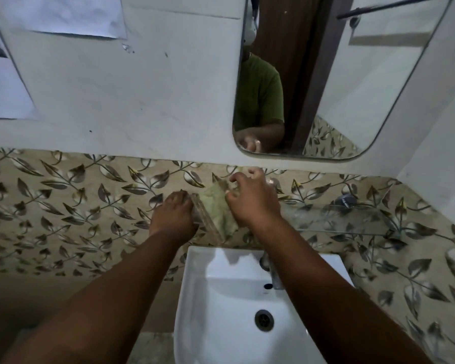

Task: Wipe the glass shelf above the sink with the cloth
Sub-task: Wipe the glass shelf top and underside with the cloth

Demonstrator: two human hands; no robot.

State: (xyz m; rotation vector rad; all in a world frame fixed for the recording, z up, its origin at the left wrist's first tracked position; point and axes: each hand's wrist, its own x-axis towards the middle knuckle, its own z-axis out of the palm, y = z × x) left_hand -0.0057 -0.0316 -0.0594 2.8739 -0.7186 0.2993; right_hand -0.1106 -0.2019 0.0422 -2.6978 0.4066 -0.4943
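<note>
Cloth: I see the pale green cloth (217, 211) lying on the left end of the glass shelf (334, 219), at 12 o'clock from the sink (195, 298).
Right hand: my right hand (252, 198) presses on the cloth, fingers curled, gripping its far edge.
Left hand: my left hand (174, 214) sits at 9 o'clock of the cloth, fingers bent over the shelf's end; whether they pinch it I cannot tell.
Mirror: the mirror (339, 74) hangs at 1 o'clock above.

We are looking forward and steeply down from head height, close to the wall, with the sink (237, 298) at bottom centre and the mirror (339, 82) upper right.
</note>
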